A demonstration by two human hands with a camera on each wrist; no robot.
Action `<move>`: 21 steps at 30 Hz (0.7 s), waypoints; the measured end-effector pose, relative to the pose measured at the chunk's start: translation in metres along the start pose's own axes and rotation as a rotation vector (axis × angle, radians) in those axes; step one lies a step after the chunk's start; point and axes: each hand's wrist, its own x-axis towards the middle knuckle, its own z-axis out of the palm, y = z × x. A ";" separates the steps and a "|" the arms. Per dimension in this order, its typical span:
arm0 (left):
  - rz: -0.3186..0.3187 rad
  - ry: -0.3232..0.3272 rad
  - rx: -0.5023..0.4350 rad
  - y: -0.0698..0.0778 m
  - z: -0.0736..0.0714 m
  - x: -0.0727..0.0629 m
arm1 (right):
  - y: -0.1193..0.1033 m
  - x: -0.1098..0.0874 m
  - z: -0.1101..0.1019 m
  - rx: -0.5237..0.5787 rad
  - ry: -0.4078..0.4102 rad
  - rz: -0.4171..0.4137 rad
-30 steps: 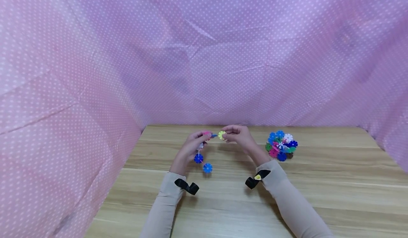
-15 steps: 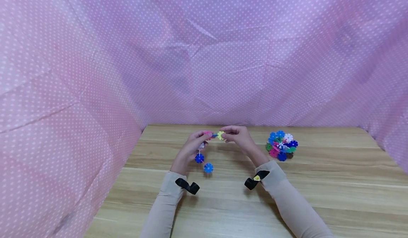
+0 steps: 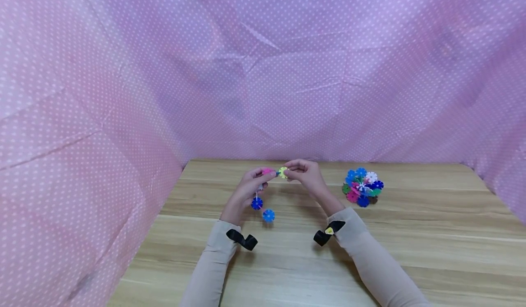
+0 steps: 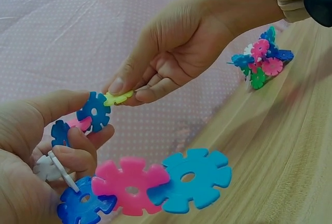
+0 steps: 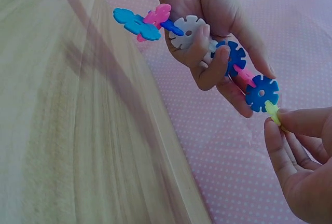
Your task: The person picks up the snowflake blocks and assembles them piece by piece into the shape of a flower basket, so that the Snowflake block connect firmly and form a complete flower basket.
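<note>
My left hand (image 3: pixel 249 186) grips a chain of notched plastic snowflake discs above the table. From its lower end hang a light blue disc (image 4: pixel 192 180), a pink disc (image 4: pixel 129 185) and a dark blue disc (image 4: pixel 85 206), with white discs (image 5: pixel 188 32) partly behind my fingers. At the upper end, a blue disc (image 5: pixel 262 93) shows beside my left fingertips, joined to a small pink disc (image 5: pixel 245 74). Between thumb and fingers, my right hand (image 3: pixel 308 177) pinches a yellow disc (image 5: pixel 272 111), whose edge meets that blue disc at the notches.
A ball-like cluster of joined snowflake discs (image 3: pixel 362 188) in many colours stands on the wooden table (image 3: pixel 431 234) to the right. Pink dotted cloth (image 3: pixel 263 92) hangs behind the table and along its sides. Black straps (image 3: pixel 241 240) circle both sleeves.
My right hand has moved slightly left with the yellow disc, closing the gap to the blue disc at the chain's end. My left hand stays nearly in place.
</note>
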 end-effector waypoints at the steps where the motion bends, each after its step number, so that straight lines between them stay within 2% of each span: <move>1: -0.003 0.000 0.003 0.000 0.000 0.000 | 0.000 0.000 0.000 0.001 0.004 -0.006; 21: -0.015 0.038 -0.029 0.008 0.005 -0.004 | -0.006 -0.001 0.003 0.029 0.084 -0.017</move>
